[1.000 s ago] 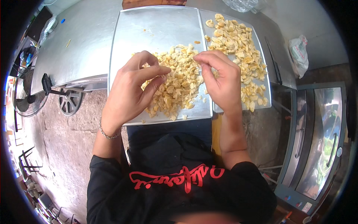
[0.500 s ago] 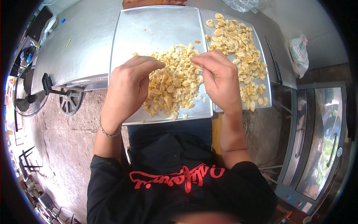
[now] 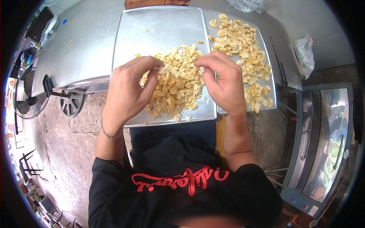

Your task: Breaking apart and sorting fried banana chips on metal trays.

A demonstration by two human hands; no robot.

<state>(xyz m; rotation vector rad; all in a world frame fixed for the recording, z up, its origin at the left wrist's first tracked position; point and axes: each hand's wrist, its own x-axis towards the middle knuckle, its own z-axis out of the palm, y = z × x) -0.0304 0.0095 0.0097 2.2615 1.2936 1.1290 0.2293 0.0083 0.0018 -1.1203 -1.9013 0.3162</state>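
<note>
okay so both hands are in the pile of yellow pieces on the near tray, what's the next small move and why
Probably lift the pale piece pinched by the left hand clear of the pile. The right hand rests at the pile's edge, and sorted pieces lie spread on the right tray.

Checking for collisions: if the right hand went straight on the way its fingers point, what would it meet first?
Probably the left hand's fingertips, across the pale yellow pieces; the right hand points leftward at them, though height is unclear.

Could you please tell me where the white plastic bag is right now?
In the head view, the crumpled white plastic bag lies at the upper right on the grey surface, just beyond the right-hand steel tray of yellow pieces.
</note>
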